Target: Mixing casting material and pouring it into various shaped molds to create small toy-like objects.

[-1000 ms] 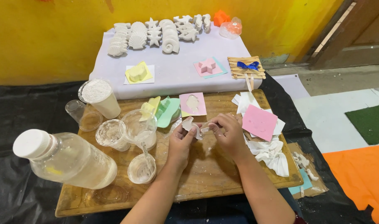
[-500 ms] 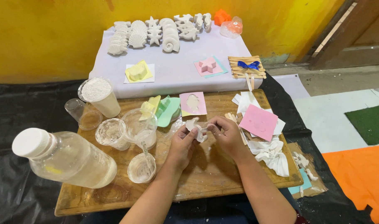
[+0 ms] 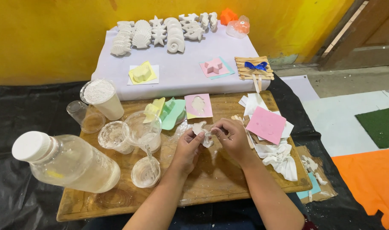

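bright, even light, soft shadows, sharp focus (slight wide-angle edge stretch)

On the wooden board both hands meet near its middle: the left hand just left of the right hand, with the small white plaster cast between their fingertips. Behind them on the board lies the pink square mould, and left of that the green mould. Left of the hands stand three clear plastic cups; further left the clear plastic bottle lies on its side. Right of the hands, a pink sheet rests on crumpled white paper. Beyond the board, white plaster shells and stars sit on the pale cloth
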